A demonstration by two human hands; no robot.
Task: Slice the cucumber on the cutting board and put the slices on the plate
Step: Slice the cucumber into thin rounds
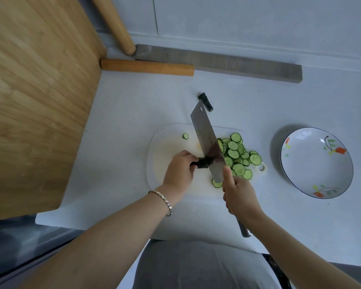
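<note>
Far left: big bamboo board (40, 101), warm straight grain, lying unused on the tabletop (123, 113).

My left hand (180, 167) is clamped on the cucumber (202, 163), fingers curled over it. What's left is a short stub with dark, bumpy skin, lying on the cutting board (167, 147). That board is white, looks like smooth plastic, with rounded corners and a hang hole at the right edge.

The knife (206, 142) is a broad rectangular steel cleaver, edge down on the stub just right of my fingers.

Right of the blade: slices (238, 155) in a loose overlapping pile on the board. They're thin rounds with pale wet centres and scalloped green rims. One stray slice (185, 136) sits at the board's far side. A cut end piece (205, 101) lies on the tabletop beyond.

My right hand (240, 197) is wrapped round the knife handle, one digit up against the blade. Hands apart, one each side of the blade.

Far right: plate (313, 170), shallow glazed white ceramic with a dark rim and red flower print. No slices on it yet.

My estimate: slicing nearly done, a few cuts left. The transfer to the plate hasn't started.
</note>
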